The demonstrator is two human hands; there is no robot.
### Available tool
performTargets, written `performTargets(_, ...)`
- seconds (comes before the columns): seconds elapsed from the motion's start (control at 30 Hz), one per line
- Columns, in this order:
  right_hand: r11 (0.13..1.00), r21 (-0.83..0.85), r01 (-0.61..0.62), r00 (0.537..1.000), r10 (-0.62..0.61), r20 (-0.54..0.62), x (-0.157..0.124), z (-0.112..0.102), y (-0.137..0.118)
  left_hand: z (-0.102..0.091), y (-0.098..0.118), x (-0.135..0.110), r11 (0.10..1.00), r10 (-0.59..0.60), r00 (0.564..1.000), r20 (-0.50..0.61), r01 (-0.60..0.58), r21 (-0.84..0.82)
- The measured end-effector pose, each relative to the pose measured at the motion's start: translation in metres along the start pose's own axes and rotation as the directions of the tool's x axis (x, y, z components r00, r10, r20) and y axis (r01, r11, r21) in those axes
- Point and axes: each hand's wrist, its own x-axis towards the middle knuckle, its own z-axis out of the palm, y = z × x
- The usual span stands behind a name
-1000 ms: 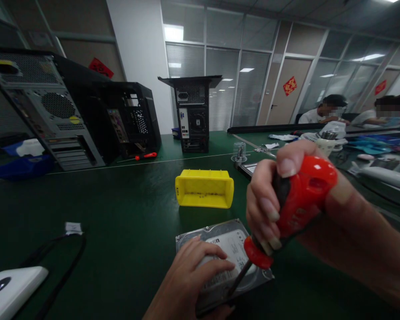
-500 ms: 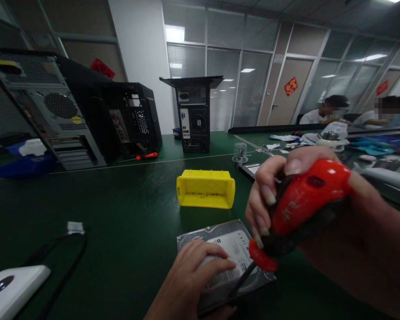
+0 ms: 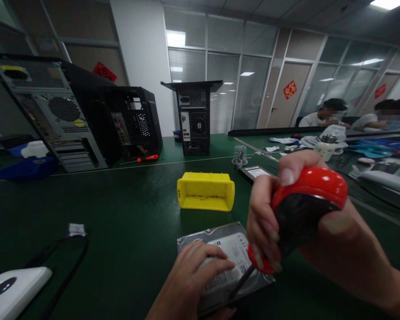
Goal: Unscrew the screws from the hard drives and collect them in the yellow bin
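A silver hard drive (image 3: pixel 216 238) with a white label lies flat on the green table near me. My left hand (image 3: pixel 193 280) rests on top of it, fingers spread flat and pressing down. My right hand (image 3: pixel 273 213) is wrapped round the red and black handle of a screwdriver (image 3: pixel 303 209). Its dark shaft slants down to the drive's near right part, where the tip touches the cover.
A yellow plastic bin (image 3: pixel 206 191) lies just beyond the drive. Three open computer cases (image 3: pixel 53 111) stand at the back left and centre, with a small red screwdriver (image 3: pixel 147 158) before them. A white device (image 3: pixel 10 291) and black cable lie at near left. Two people sit at far right.
My right hand has turned the screwdriver handle round on the spot, its red cap now facing up. My left hand and the drive have stayed put.
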Motion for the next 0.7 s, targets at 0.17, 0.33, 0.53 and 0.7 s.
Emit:
performTargets(0.17,0.999,-0.036,-0.01,0.999,0.009,-0.034,-0.001,0.005,0.0,0.001,0.001,0.0,0.999,-0.023,0.999,0.024,0.024,-0.029)
performTargets(0.33,0.973,-0.212,0.092,0.922,-0.163,-0.351,0.015,0.0,-0.019,-0.001,0.005,0.0,0.993,-0.101,0.994,0.042,0.104,-0.062)
performTargets(0.53,0.796,-0.542,-0.268,0.73,-0.199,-0.654,0.043,-0.059,-0.023,-0.003,0.008,0.0,0.994,-0.096,0.995,0.017,0.097,-0.058)
performTargets(0.7,0.506,-0.618,-0.602,0.77,0.161,-0.618,0.035,-0.108,0.029,-0.003,0.007,0.0,0.995,-0.079,0.997,0.013,0.08,-0.057)
